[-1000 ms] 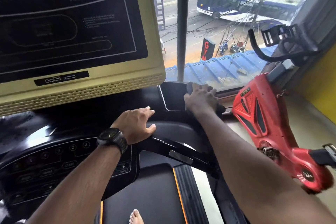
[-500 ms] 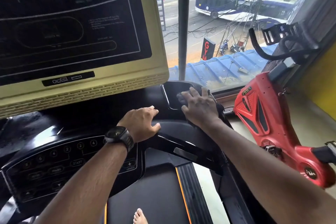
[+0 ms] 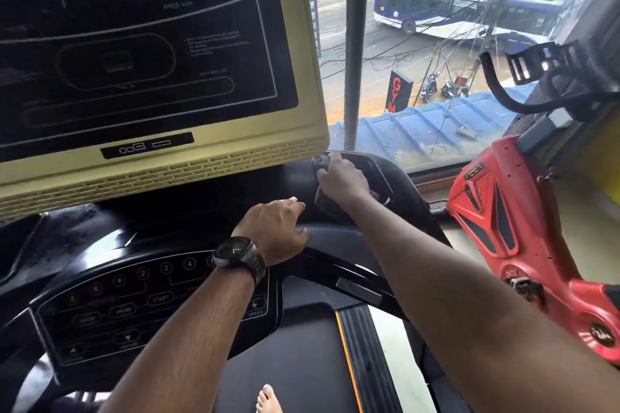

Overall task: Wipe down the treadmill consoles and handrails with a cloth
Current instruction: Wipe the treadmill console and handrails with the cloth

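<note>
Right hand (image 3: 342,179) farther left now, fingers round dark cloth (image 3: 323,203), lengthwise front-to-back; left hand (image 3: 273,231) slack on handrail (image 3: 335,265).

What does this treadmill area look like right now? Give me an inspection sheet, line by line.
Surface: black treadmill console, glossy, button panel exposed.
Job's things: dark cloth, bunched on the console's right tray.
Clutter: nothing seen.
Hands: right hand holds the cloth; left hand rests at the handrail's upper end.
Cables: none indoors; overhead wires outside.
Surroundings: red exercise bike alongside; bus outside; bare foot on belt.
</note>
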The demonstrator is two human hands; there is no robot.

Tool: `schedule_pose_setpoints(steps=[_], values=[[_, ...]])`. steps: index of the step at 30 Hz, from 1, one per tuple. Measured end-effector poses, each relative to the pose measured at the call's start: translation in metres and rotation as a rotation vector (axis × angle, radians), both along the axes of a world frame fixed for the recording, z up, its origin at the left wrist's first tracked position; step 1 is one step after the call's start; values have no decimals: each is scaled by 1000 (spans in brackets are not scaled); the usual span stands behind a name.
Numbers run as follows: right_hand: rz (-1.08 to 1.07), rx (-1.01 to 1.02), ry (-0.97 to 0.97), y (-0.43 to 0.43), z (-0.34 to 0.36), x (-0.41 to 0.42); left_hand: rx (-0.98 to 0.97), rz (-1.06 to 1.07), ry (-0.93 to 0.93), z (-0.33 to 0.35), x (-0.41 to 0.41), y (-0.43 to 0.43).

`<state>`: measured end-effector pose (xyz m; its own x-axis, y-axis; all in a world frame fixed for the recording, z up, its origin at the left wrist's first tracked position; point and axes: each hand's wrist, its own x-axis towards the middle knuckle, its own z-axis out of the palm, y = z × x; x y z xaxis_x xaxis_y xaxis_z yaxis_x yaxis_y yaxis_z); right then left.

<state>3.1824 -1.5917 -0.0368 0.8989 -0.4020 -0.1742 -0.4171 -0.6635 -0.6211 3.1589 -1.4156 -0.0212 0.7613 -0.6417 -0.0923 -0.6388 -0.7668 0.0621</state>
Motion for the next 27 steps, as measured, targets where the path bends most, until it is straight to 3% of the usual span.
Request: schedule_pose_setpoints(steps=[3, 5, 14, 19, 22, 24, 27], values=[[-36, 149, 88, 2, 3, 18, 5, 14, 9, 2, -2, -1], [-11, 139, 162, 4, 4, 19, 10, 8, 10, 3, -1, -1], [198, -173, 260, 3, 8, -17, 25, 18, 3, 6, -4, 0], [444, -454, 258, -23, 16, -45, 23, 29, 24, 8, -5, 0], [552, -704, 114, -32, 17, -55, 22, 32, 32, 8, -5, 0], [487, -804, -54, -32, 15, -51, 20, 31, 32, 7, -5, 1], [373, -877, -138, -38, 12, -32, 0, 34, 34, 6, -4, 0]])
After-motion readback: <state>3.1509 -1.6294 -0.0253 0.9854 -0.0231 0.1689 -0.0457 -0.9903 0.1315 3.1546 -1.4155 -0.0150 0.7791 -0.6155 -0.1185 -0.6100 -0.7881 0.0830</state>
